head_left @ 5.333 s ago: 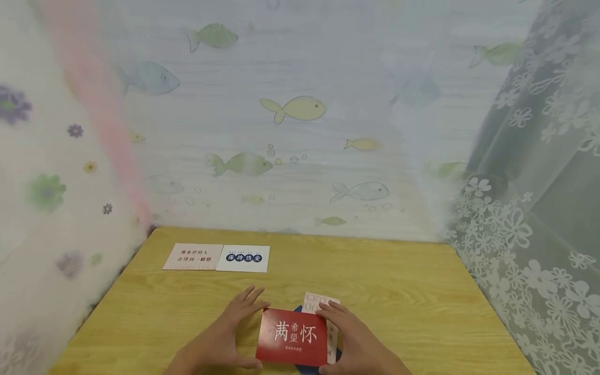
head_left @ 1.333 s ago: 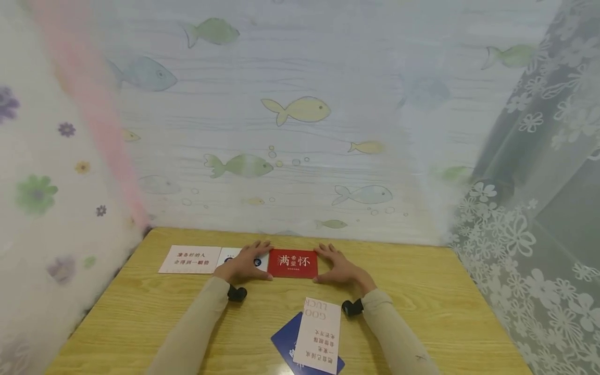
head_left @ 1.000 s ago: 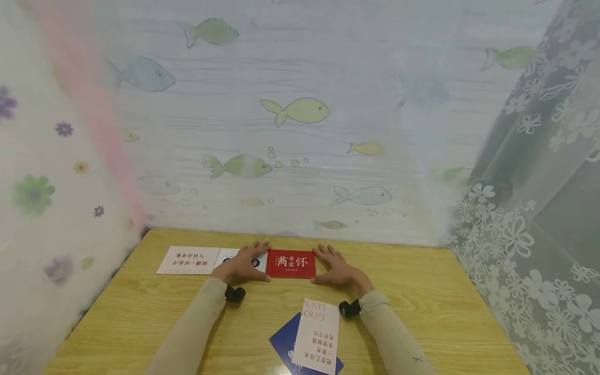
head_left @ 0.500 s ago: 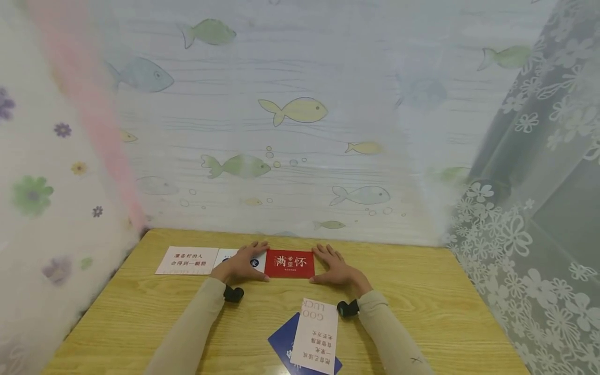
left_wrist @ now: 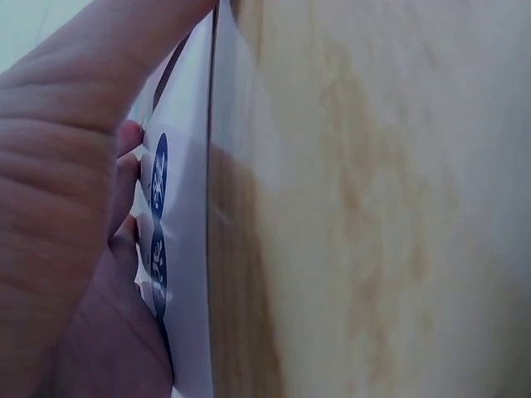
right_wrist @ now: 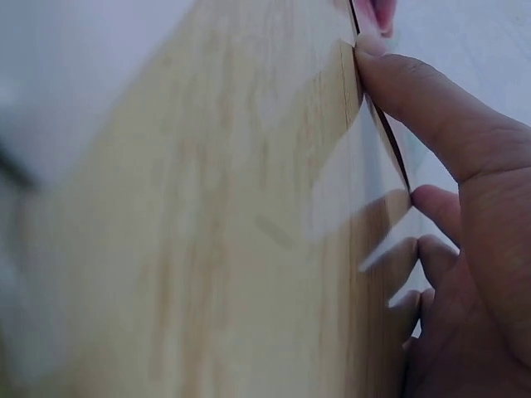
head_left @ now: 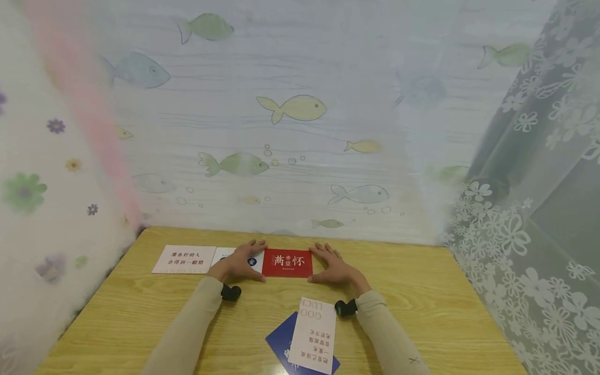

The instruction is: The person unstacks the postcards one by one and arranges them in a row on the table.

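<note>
Red rectangular card with white characters (head_left: 287, 263) lies at the frame's lower centre; we see the left hand (head_left: 238, 263) and right hand (head_left: 334, 267) at its side edges, thumbs spread from fingers, the left partly hiding a white rectangular card with blue circles (left_wrist: 189, 232).

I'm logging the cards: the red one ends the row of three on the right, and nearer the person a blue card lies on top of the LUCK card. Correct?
Not quite: the head view shows the blue card under the LUCK card. The red card does end the row on the right.
</note>
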Motion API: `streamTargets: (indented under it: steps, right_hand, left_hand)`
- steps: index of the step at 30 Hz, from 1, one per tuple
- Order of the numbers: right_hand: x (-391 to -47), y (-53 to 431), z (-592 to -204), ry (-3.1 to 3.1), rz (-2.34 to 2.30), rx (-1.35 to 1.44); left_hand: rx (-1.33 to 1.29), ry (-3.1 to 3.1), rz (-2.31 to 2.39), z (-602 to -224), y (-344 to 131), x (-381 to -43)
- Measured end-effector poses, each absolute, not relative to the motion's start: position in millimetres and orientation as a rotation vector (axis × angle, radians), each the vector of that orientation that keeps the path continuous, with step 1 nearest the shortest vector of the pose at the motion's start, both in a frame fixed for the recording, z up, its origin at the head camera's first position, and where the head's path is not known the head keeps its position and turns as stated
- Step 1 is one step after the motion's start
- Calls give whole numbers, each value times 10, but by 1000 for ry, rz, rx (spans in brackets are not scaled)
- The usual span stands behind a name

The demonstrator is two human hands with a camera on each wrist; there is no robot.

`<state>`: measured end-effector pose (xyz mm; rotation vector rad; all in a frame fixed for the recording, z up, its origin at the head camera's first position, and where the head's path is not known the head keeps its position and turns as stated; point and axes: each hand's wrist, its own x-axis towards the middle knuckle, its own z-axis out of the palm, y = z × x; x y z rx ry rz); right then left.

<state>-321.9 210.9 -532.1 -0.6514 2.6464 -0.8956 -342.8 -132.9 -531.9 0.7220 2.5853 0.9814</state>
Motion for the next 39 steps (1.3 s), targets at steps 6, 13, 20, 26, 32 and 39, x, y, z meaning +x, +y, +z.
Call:
streamTargets:
  steps: [6,13,20,26,32,39]
  right_hand:
    - [-3199,2108,-5308,2629,-953,-623]
    - [-3173,2105,-5307,2639,-962,-614]
    - [-3187,2124,-5315,2643,-960,-600]
    - [-3233,2129,-5357,2646,-968,-550]
    - [-3124,2127,-5266,2678,-1119,-512]
    - [-2634,2133,-4944,2672,-1171,-663]
  left_hand:
    - [657,2567,1024,-5338,-1336,-3420]
    - [650,2589,1023,-5325,-1338,-3399]
    - [625,2631,921,-5274,-1312,-3379]
    - [751,2717,789,-5240,-1290,-3375]
    - [978,2795,779,-5161,-1242,-3276]
    - [1176,2839,791,-5031,-1092,-2933]
